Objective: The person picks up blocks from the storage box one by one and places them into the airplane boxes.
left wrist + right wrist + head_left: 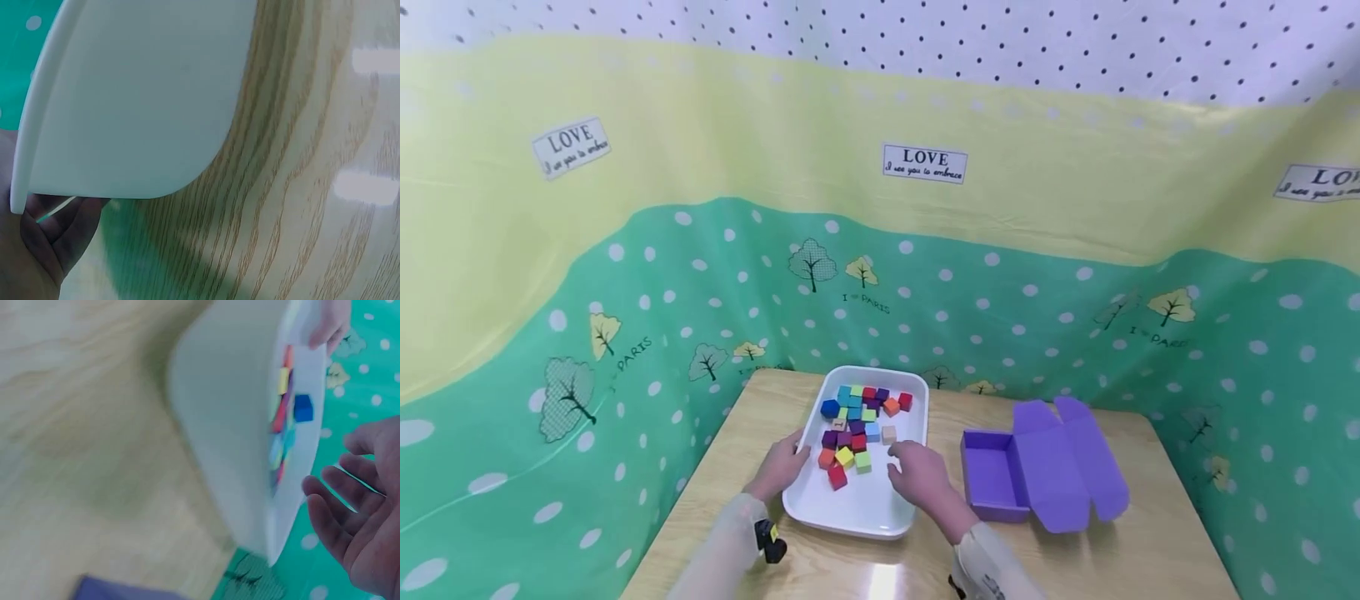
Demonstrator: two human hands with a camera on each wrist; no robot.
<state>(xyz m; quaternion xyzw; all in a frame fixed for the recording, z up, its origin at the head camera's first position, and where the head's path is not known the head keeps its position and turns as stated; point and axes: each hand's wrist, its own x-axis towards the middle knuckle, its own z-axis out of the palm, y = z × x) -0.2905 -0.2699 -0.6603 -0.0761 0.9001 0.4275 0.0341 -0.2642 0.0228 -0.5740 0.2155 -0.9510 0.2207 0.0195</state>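
A white tray [846,507] rests on the wooden table, with several small coloured cubes in its far and middle part. My left hand [777,469] grips the tray's left edge. In the left wrist view its fingers [78,234] curl under the rim, with the tray's outer wall [144,94] filling much of the view. Over the right side of the tray hovers my right hand [922,477], near a pale wooden cube [889,434]. The right wrist view shows this hand [369,519] holding nothing, fingers loosely bent, beside the rim. A blue cube [304,408] sits inside the tray there.
To the right of the tray stands a purple box [1006,512] with its flapped lid [1060,467] folded out to the right. A patterned green and yellow cloth [1037,292] hangs around the back and sides of the table [1150,542].
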